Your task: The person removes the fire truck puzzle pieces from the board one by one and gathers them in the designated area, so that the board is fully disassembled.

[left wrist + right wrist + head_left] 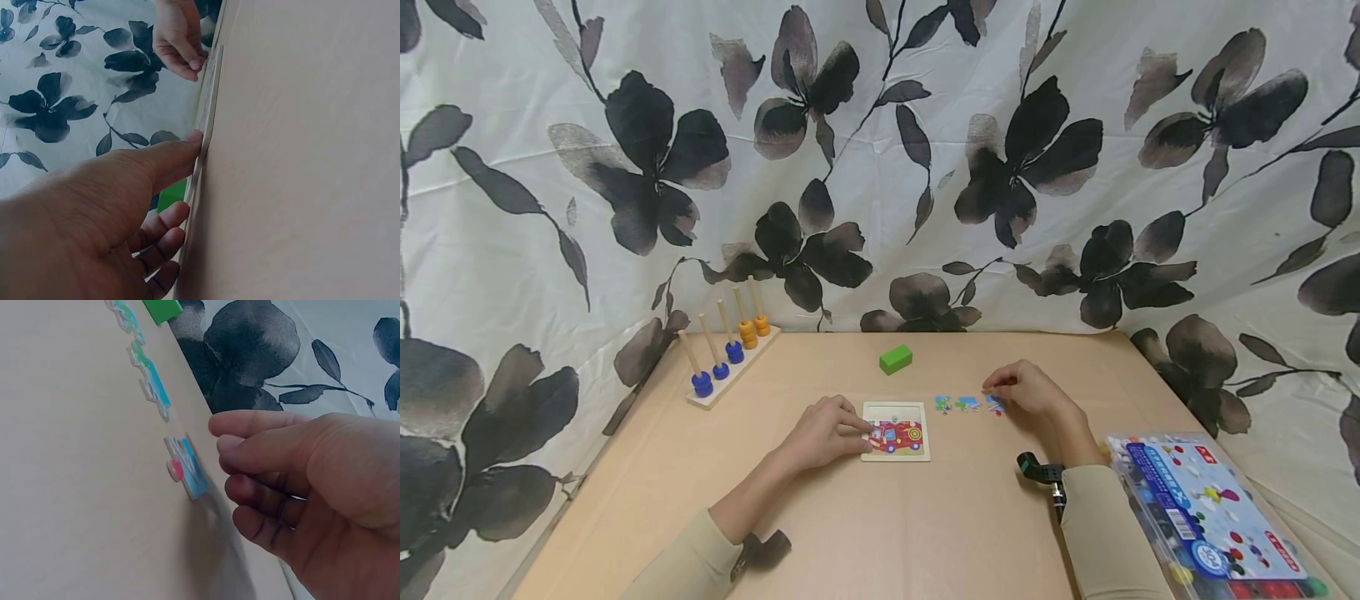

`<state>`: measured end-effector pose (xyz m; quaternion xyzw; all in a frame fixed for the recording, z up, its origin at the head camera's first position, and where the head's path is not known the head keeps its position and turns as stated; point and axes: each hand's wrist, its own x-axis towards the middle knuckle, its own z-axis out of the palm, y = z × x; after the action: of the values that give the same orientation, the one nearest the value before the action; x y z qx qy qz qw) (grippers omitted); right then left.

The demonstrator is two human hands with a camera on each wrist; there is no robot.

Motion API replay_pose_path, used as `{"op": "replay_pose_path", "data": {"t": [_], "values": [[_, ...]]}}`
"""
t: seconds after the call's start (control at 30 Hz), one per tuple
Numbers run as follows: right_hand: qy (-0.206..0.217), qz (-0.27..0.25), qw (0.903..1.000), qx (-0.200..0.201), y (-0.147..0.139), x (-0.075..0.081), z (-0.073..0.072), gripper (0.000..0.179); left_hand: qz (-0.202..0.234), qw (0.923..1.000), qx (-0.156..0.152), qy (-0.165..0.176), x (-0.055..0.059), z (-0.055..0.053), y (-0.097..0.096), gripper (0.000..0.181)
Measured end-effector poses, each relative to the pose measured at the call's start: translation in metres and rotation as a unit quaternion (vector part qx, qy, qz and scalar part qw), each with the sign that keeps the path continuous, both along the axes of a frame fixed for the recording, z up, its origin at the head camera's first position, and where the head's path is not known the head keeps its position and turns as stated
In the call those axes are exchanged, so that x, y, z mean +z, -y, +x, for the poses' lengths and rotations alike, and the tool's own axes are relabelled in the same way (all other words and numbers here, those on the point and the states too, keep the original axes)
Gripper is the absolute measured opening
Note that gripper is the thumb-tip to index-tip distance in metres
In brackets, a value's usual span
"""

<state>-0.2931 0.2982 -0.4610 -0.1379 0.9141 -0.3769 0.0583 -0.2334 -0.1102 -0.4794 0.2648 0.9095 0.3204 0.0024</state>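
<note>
A small framed jigsaw tray with a red vehicle picture lies flat on the table. My left hand rests at the tray's left side, fingers extended. In the left wrist view, the thumb touches the tray's edge. Loose puzzle pieces lie in a row to the right of the tray. My right hand hovers by the rightmost piece, which is blue with a red knob. The right wrist view has its loosely bent fingers apart from that piece, holding nothing.
A green block sits behind the tray. Back left is a peg board with blue and orange beads on its pegs. A clear plastic box with a printed blue label occupies the right front. A floral cloth hangs behind the table.
</note>
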Motion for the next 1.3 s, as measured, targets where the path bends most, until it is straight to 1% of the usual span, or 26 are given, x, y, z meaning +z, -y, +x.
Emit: {"op": "replay_pose_path", "data": {"t": [0.07,0.13,0.3,0.47,0.6,0.8,1.03,1.17,1.3], "values": [[-0.013,0.0,0.9999,0.003,0.001,0.001,0.0,0.012,0.0,1.0,0.0,-0.001,0.0,0.0,0.0,0.027],[-0.013,-0.007,0.9999,-0.002,0.002,0.003,0.0,0.011,-0.001,1.0,0.002,0.003,0.0,0.0,0.0,0.028],[-0.021,-0.017,0.9996,0.012,0.005,0.007,0.002,0.015,-0.002,0.9999,0.006,0.009,0.001,0.0,0.0,0.027],[-0.041,-0.023,0.9984,0.031,0.013,0.009,0.002,0.015,-0.002,0.9999,0.005,0.009,0.001,0.0,0.0,0.027],[-0.039,-0.029,0.9981,0.038,0.021,0.01,0.003,0.017,-0.001,1.0,0.005,0.007,-0.001,-0.001,0.0,0.027],[-0.052,-0.031,0.9971,0.047,0.034,0.008,0.001,0.017,0.001,1.0,0.006,0.007,-0.001,0.0,0.0,0.026],[-0.056,-0.045,0.9963,0.047,0.046,0.007,0.002,0.017,-0.001,0.9999,0.009,0.013,0.001,0.001,-0.001,0.027],[-0.057,-0.041,0.9963,0.049,0.052,0.006,0.001,0.016,0.002,0.9999,0.009,0.014,0.001,0.001,-0.001,0.027],[-0.061,-0.036,0.9957,0.059,0.059,0.005,0.002,0.016,0.004,0.9998,0.01,0.018,0.001,0.001,-0.001,0.028]]}}
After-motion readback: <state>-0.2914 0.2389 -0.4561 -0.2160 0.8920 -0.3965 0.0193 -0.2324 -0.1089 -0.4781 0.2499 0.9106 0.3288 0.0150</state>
